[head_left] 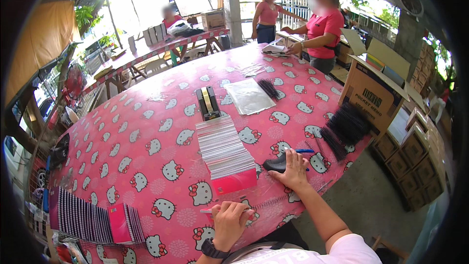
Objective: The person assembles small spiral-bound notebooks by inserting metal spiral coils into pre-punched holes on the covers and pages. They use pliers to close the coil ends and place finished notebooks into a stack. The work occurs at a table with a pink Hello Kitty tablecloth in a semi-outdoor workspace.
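Observation:
My left hand [230, 221] is closed around a thin memo pad [207, 210] near the table's front edge. A long wire coil [274, 201] stretches to the right from beside that hand. Farther right, my right hand [292, 172] bends its fingers over a blue-handled hand tool [306, 151], whose jaws are hidden. Touching this hand on its left is a dark, rounded thing [274, 165] that I cannot identify. Between and beyond my hands lies a long row of memo pads [225, 146], edges up, with a pink cover [235, 182] at its near end.
Black coils [346, 128] are heaped at the table's right, beside an open carton [371, 93]. A tape dispenser [208, 103], clear plastic bags [248, 96] and more coils [268, 88] lie farther back. Spiral-bound pads [83, 215] line the near left. A co-worker [322, 34] stands across the table.

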A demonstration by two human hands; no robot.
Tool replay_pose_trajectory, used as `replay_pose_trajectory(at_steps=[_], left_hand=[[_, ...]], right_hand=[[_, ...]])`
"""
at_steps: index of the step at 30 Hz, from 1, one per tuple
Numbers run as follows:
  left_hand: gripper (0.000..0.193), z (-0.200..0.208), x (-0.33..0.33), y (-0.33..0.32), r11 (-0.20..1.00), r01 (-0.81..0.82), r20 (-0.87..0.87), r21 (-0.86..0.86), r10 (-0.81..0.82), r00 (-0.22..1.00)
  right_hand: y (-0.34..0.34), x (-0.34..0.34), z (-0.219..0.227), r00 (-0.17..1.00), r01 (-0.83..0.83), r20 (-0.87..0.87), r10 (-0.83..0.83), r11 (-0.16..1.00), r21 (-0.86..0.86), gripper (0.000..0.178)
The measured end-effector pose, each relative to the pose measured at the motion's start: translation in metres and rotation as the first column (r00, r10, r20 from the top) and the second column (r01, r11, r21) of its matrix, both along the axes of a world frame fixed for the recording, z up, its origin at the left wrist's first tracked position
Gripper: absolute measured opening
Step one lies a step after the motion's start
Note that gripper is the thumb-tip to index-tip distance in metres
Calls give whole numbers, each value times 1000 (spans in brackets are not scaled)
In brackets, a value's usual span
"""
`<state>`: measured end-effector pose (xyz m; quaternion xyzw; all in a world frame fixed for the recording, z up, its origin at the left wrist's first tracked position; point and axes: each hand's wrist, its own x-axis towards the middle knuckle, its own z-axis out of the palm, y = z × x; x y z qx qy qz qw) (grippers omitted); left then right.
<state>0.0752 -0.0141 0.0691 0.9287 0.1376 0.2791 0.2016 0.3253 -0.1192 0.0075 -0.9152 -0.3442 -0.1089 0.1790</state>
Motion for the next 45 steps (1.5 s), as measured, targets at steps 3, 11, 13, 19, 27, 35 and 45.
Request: replay_pose_trajectory(at_steps=[3,11,13,19,27,35,45], left_hand=[[19,-3,0,1,1000,4,17,23,-4,1000],[20,1,2,0,997,-8,48,74,4,999],[20,-3,-6,11,996,-29,-8,80,30,1000],[16,-9,-15,5,994,19,30,110,-22,999],[20,-19,-17,10,987,-4,51,159,-4,999],[18,-14,-17,9,995,23,20,93,-25,999],[65,-11,-21,8,997,-9,-20,-80,7,1000]], right_hand=[[-1,4,-3,999,-42,-1,42,999,-9,98],[-9,3,13,995,-100,-9,101,992,73,81],[-13,3,22,948,-237,-140,286,927,290,74],[-33,-27,50,-140,-398,-657,741,566,722,59],[-20,-58,38,-12,-435,-753,658,675,597,59],[-22,-57,31,10,-430,-732,682,664,612,50],[-17,-67,41,-283,-218,-482,829,433,874,45]])
